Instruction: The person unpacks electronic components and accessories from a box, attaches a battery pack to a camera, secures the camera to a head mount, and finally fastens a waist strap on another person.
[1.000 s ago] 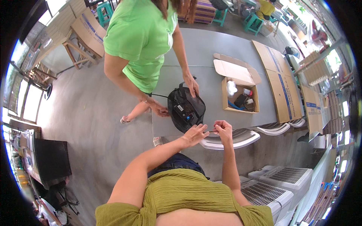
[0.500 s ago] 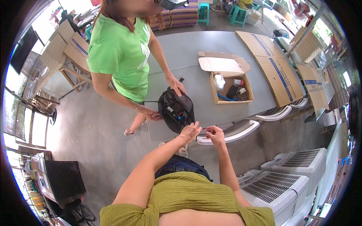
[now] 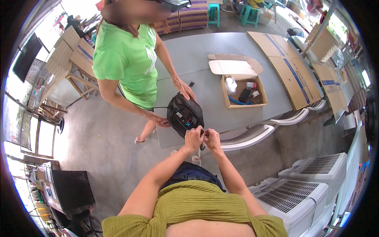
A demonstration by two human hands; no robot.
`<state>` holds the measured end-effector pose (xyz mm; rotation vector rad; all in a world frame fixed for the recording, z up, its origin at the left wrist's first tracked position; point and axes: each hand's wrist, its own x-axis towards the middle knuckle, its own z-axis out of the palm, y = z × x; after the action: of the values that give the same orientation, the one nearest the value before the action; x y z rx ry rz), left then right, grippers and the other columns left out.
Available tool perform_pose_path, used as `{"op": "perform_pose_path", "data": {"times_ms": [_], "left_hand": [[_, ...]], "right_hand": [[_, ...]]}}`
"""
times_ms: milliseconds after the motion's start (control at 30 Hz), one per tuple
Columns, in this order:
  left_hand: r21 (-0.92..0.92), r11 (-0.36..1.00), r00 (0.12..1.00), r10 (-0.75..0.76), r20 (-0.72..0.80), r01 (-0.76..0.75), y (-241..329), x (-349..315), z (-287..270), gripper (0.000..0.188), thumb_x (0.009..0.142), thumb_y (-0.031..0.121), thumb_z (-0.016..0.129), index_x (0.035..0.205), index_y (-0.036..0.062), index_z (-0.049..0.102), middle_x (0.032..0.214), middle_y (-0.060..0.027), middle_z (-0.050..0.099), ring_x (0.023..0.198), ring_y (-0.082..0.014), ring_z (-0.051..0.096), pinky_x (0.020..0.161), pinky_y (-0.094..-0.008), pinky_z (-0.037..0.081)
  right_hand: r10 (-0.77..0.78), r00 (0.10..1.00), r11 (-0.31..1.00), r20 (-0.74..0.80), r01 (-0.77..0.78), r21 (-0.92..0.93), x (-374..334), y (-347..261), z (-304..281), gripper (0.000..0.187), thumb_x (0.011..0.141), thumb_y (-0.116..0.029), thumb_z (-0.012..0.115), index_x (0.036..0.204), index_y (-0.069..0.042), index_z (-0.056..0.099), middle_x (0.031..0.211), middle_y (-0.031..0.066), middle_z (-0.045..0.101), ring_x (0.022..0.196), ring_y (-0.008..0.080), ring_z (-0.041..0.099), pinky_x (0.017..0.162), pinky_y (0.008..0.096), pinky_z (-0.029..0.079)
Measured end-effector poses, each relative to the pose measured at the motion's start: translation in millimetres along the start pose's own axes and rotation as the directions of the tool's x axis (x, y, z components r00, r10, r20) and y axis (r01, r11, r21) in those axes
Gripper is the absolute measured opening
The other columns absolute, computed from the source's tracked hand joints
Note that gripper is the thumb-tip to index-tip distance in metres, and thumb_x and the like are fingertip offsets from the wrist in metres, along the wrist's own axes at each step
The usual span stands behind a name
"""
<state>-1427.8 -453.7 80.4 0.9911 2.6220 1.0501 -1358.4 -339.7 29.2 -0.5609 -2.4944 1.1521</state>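
Observation:
A black mesh bag (image 3: 182,114) lies on the near left corner of the grey table, with dark items and a small blue spot showing through it. My left hand (image 3: 194,139) is closed at its near edge, pinching what looks like the bag's thin dark cord. Right beside it, my right hand (image 3: 212,140) pinches the same cord, the fingertips of both hands almost touching. A short dark end dangles below them. Across the corner, a person in a green shirt (image 3: 125,59) steadies the bag, one hand on its top and the other at its left side.
An open cardboard box (image 3: 245,103) holding a white plastic bundle, a black device and a blue tube sits on the table (image 3: 189,51). Flat cardboard sheets (image 3: 294,79) cover its right end. White chairs (image 3: 252,138) are tucked along the near edge; grey-white slatted units (image 3: 294,195) stand lower right.
My right hand has moved left to meet my left hand, which has shifted slightly left; the gap between them has closed. The other person's hands stay on the bag.

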Motion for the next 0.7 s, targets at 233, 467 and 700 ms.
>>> {"op": "perform_pose_path", "data": {"times_ms": [233, 467, 700], "left_hand": [[0.077, 0.988, 0.984, -0.126, -0.128, 0.137, -7.1, -3.7, -16.1, 0.015, 0.084, 0.024, 0.065, 0.089, 0.0106, 0.062, 0.075, -0.0143, 0.066, 0.073, -0.0336, 0.065, 0.063, -0.0443, 0.049], [-0.010, 0.981, 0.981, -0.195, -0.024, 0.195, -11.5, 2.5, -23.1, 0.013, 0.082, 0.024, 0.065, 0.087, 0.0114, 0.063, 0.076, -0.0155, 0.067, 0.075, -0.0357, 0.066, 0.064, -0.0471, 0.050], [0.034, 0.974, 0.973, -0.226, 0.045, 0.224, -15.7, 2.8, -22.1, 0.012, 0.079, 0.022, 0.066, 0.085, 0.0122, 0.066, 0.076, -0.0126, 0.068, 0.076, -0.0352, 0.066, 0.066, -0.0452, 0.050]], "right_hand": [[-0.027, 0.997, 1.000, -0.071, 0.026, -0.014, -2.7, -29.6, 9.9, 0.013, 0.076, -0.008, 0.067, 0.082, 0.002, 0.060, 0.083, 0.0188, 0.062, 0.080, 0.0362, 0.061, 0.072, 0.0436, 0.050], [-0.018, 0.999, 0.987, -0.048, 0.010, -0.161, -10.9, -28.7, 11.7, 0.016, 0.077, -0.014, 0.070, 0.088, -0.004, 0.062, 0.086, 0.0136, 0.063, 0.083, 0.0335, 0.062, 0.073, 0.0444, 0.048], [-0.088, 0.994, 0.918, -0.061, 0.058, -0.393, -24.3, -25.8, 9.0, 0.016, 0.074, -0.019, 0.073, 0.086, -0.013, 0.065, 0.085, 0.0027, 0.066, 0.084, 0.0233, 0.062, 0.078, 0.0410, 0.041]]}}
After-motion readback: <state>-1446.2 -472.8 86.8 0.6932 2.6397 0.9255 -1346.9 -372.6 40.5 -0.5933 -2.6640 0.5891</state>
